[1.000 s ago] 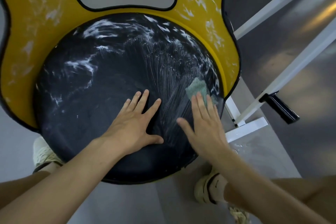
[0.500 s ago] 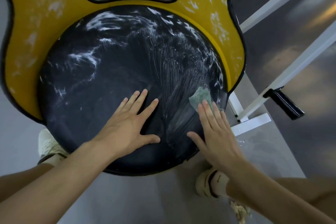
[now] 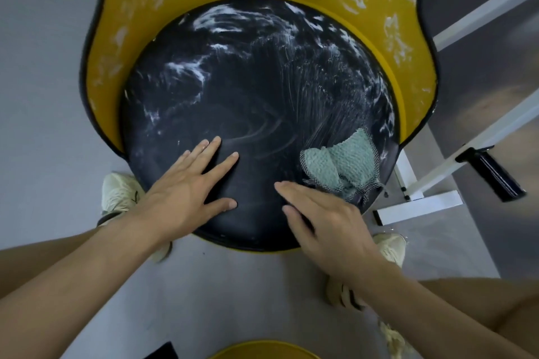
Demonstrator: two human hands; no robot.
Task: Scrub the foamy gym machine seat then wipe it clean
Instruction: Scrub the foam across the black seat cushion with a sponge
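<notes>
Seat [image 3: 256, 102] first: a round black pad fills the middle of the view. It is set in a yellow surround [image 3: 140, 23] that wraps it from 7 o'clock over the top to 4 o'clock. White foam [image 3: 189, 67] streaks the pad from 9 o'clock round to 3 o'clock, with fine brushed lines toward 2 o'clock. The near part, from 5 to 8 o'clock, is dark with only faint smears. Flecks of foam sit on the surround as well. Grey floor [image 3: 43, 81] lies all about. A white frame [image 3: 481, 137] runs off at 3 o'clock of the seat and carries a black handle [image 3: 493, 175].

The person's left hand [image 3: 186, 198] rests palm down on the pad at 7 o'clock. Its fingers [image 3: 210, 151] are straight and spread, with the thumb out to the side. The right hand [image 3: 329, 224] lies over the pad's rim at 5 o'clock and is blurred. Its fingers [image 3: 291, 188] look straight and close together, pointing toward 10 o'clock, and are curled round nothing.

A crumpled green cloth [image 3: 347, 163] with a dark checked edge lies on the pad at 4 o'clock, just beyond the right hand. Whether the hand touches its near edge I cannot tell. One pale shoe [image 3: 119, 192] shows under the seat at 8 o'clock.
</notes>
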